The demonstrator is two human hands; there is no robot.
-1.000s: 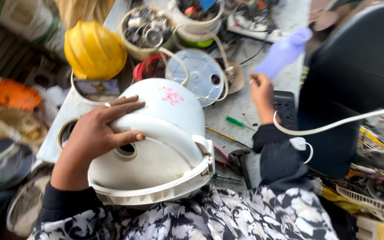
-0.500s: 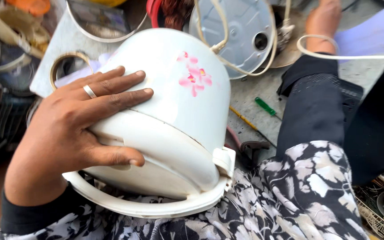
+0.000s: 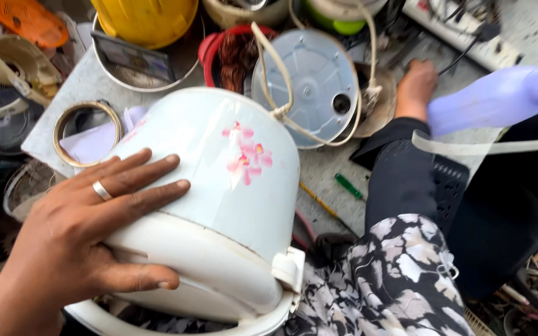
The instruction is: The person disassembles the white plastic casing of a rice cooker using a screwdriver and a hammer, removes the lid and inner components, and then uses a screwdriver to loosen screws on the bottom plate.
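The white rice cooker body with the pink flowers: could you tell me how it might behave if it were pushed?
The rice cooker body looks rounded and lies tilted, so it would probably roll or rock. Its glossy shell may be slippery. The left hand spread over it seems to steady it.

The right hand (image 3: 416,87) is showing only its back, so its fingers and grip are staying hidden; the white cooker body (image 3: 219,205) is running off the bottom edge; the yellow helmet (image 3: 144,18) is getting cropped at the top.

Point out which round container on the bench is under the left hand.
The white flowered cooker body, tipped over; the left hand lies on it. The yellow and red ones stand untouched.
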